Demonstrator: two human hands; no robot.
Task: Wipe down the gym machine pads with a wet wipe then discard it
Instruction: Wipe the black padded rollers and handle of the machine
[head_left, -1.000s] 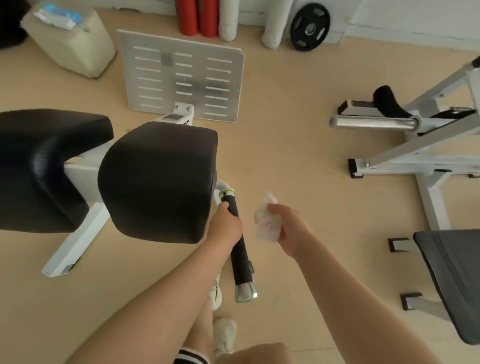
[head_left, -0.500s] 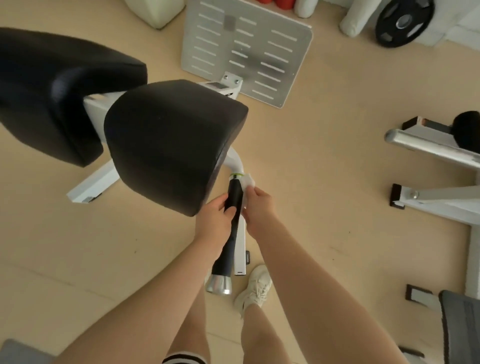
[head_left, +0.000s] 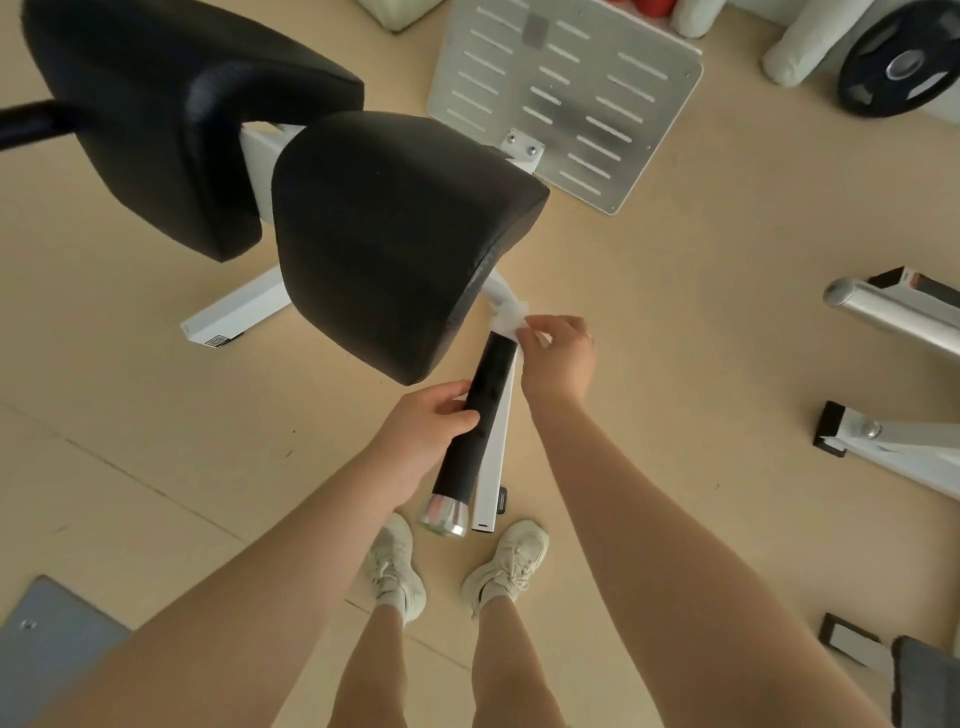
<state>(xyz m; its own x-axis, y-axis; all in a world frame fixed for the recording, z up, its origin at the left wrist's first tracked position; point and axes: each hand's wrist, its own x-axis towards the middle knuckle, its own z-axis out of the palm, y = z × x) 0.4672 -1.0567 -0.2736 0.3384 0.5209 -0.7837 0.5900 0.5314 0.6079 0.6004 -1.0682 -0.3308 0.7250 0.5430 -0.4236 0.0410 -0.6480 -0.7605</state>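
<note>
My right hand (head_left: 558, 358) has slid up, its fingers (head_left: 540, 325) pinching the wet wipe (head_left: 511, 317) at the handle (head_left: 480, 410) top. My left hand (head_left: 426, 436) fingers have slid lower, still curled round it, beside the black pad (head_left: 395, 239).

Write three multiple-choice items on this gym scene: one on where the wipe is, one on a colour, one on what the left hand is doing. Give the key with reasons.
1. Where is the wet wipe?
A. at the handle's top end
B. on the floor
C. on the footplate

2. What colour are the machine pads?
A. red
B. black
C. white

3. What is the left hand doing?
A. hanging free
B. pressing a pad
C. gripping the handle

Key: 1 A, the right hand pinches it against the top of the black handle. 2 B, both pads are black. 3 C, its fingers curl round the handle's grip.
</note>
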